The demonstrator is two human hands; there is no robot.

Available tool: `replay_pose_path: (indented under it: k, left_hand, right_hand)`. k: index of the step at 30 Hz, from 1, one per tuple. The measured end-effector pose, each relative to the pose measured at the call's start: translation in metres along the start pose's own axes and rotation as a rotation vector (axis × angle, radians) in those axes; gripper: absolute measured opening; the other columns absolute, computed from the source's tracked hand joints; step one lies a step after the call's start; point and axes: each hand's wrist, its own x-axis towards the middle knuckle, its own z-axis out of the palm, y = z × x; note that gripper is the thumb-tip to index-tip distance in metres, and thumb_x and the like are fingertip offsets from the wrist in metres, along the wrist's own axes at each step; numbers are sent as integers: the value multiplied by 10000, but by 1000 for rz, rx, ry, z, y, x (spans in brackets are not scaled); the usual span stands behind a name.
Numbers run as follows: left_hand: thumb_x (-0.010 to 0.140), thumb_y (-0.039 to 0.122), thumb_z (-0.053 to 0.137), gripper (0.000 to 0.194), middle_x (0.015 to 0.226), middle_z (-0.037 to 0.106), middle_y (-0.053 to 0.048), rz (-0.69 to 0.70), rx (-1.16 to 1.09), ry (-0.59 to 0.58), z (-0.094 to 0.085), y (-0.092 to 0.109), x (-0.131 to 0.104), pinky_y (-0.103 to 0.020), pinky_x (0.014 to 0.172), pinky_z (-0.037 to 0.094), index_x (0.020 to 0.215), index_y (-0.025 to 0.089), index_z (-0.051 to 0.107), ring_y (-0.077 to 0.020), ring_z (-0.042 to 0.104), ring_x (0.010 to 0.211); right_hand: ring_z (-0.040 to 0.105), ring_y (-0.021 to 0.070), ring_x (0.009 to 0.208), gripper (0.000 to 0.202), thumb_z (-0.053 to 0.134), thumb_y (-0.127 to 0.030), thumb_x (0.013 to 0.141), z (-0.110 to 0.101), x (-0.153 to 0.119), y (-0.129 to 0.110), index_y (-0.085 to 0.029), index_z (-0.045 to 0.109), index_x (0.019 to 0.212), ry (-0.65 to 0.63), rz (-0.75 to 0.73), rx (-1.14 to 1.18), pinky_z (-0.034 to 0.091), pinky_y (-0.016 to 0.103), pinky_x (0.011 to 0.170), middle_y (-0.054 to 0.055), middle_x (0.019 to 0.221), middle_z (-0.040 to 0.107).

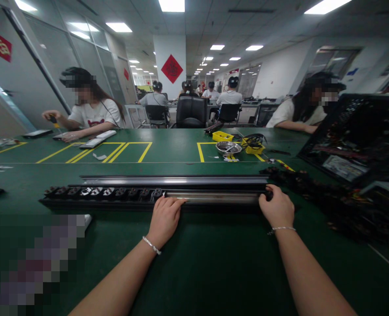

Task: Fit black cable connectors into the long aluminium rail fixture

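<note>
A long black rail (pixel 214 198) with a metallic channel lies across the green table, several round black socket pieces (pixel 122 192) lined up in its left half. My left hand (pixel 166 216) rests on the rail's near edge by the last socket piece, fingers bent together; what they pinch is too small to name. At the rail's right end my right hand (pixel 277 205) has its thumb and fingers round a small black piece (pixel 267 194). A second long rail (pixel 177 180) lies just behind, parallel to the first.
Black parts (pixel 332 202) are heaped at the right beside a large black crate (pixel 358 140). Farther back are a metal bowl (pixel 228 149) and a yellow bin (pixel 222 136). People sit across the table at left and right.
</note>
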Motion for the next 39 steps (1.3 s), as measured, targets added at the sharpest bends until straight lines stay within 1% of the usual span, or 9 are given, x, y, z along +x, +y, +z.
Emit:
replay_pose_path:
  k: [8,15,22,29,39]
  left_hand:
    - [877,174,421,316,955,647,-9,7,2,7,0,0,0,-424,976,339,1120,294,584,-181,552,917]
    - [874,174,425,317,952,648,-9,6,6,11,-1,1,1,-424,981,338,1120,297,584,-182,555,921]
    - [883,188,420,313,952,647,-8,12,2,7,1,1,1,-426,979,338,1127,299,582,-184,550,925]
    - [874,180,425,315,953,648,-13,9,0,9,0,1,1,-427,973,345,1116,298,588,-187,556,922]
    - [872,170,425,319,969,648,-16,3,-5,1,-2,2,1,-434,981,343,1124,286,584,-183,556,937]
  right_hand:
    - [555,248,931,394,470,-293,736,0,0,2,-180,549,1105,6,0,-4,388,376,827,86,983,645]
    - [569,264,918,400,466,-321,749,-2,2,5,-155,574,1097,6,31,-56,410,378,810,111,966,646]
    - [574,265,912,391,472,-314,746,-3,2,5,-151,595,1079,11,35,-53,423,376,810,118,951,651]
    - [566,263,919,398,460,-305,754,-5,3,4,-154,585,1101,-25,57,-57,427,379,807,125,969,646]
    - [550,248,879,391,453,-340,748,-2,5,12,-162,599,1064,10,44,-55,410,358,787,115,924,636]
